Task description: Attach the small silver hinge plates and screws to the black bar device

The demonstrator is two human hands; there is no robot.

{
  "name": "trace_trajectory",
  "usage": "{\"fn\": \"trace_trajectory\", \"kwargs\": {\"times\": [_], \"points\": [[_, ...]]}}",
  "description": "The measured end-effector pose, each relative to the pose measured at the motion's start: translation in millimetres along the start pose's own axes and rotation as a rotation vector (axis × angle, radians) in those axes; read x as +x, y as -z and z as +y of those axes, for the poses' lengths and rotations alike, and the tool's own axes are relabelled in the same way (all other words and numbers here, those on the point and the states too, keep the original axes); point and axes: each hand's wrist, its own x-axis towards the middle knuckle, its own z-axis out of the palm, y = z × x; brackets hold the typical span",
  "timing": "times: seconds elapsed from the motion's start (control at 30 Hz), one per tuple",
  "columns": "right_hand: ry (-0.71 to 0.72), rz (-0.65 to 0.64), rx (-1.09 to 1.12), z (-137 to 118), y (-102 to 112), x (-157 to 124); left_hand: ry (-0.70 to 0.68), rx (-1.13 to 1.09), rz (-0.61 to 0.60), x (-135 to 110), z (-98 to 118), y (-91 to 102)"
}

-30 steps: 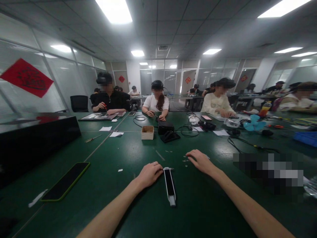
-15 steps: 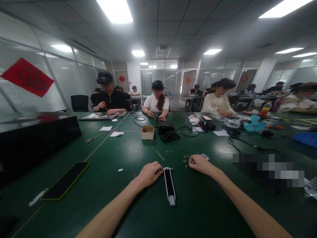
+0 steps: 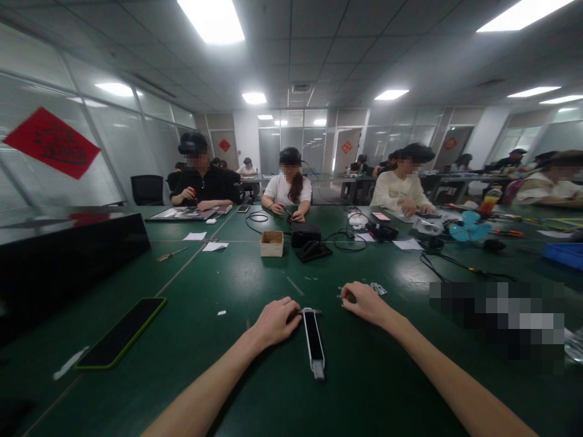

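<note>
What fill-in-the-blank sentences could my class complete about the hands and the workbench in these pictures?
The left hand wears a ____ on one finger.
The long black bar lies ____ the two hands.
The right hand rests on the bench top, whose colour is ____.

Missing words: ring; between; green.

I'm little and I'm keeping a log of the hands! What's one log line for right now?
left hand: beside black oblong bar with white end | right hand: by tiny metal bits | surface: green workbench
</note>
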Motion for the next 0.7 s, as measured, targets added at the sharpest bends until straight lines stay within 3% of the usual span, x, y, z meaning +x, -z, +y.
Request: {"fn": "trace_trajectory", "kwargs": {"times": [0.2, 0.37, 0.7], "points": [[0.217, 0.232, 0.261, -37.6, -21.7, -5.5, 0.020, 0.003, 0.097, -1.0, 8.7, 5.4], [0.246, 0.210, 0.399, -63.6, -35.4, -10.2, -0.117, -0.036, 0.192, -0.5, 7.9, -2.2], [0.271, 0.204, 0.509, -65.8, -38.5, -12.0, -0.281, -0.029, 0.279, -0.7, 7.9, -14.3]]}}
